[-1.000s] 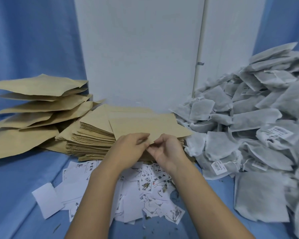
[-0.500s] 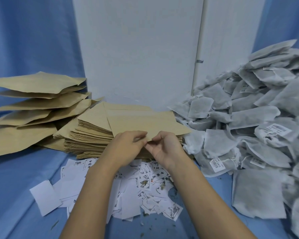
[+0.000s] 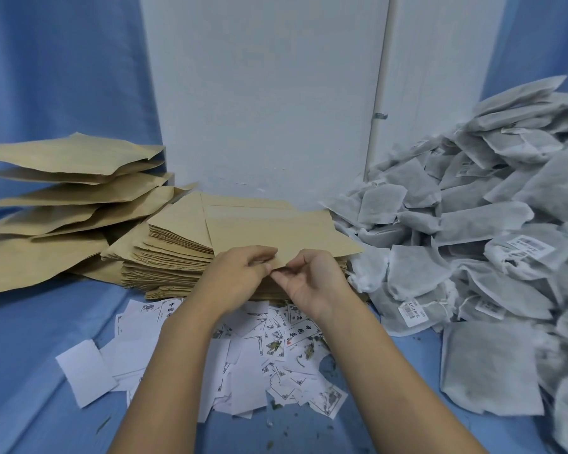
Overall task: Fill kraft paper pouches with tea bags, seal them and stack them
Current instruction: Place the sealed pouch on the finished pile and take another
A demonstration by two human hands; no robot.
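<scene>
A blue-draped table [image 3: 30, 371] set against a white wall panel [image 3: 259, 93] serves as a packing station. A sprawling heap of grey mesh tea bags [image 3: 489, 224] fills the right side, and a loose pile of puffed kraft pouches [image 3: 63, 191] rises at far left. Between them sits a squared stack of flat pouches [image 3: 171, 257]. The top pouch [image 3: 276, 231] lies askew on that stack, its near edge lifted where 2 hands meet. The left hand [image 3: 240, 273] and the right hand [image 3: 312, 283] each have fingers curled and thumb closed, pinching that near edge side by side, apparently to part the mouth. The pouch looks light, thin and springy. It is likely to crease if bent hard and to slide freely on the sheets below, so the open lip, 1 layer per hand, seems the sensible hold. Printed paper slips [image 3: 259, 355] litter the cloth beneath the wrists, with flecks of loose tea leaf [image 3: 304, 353] scattered among them.
</scene>
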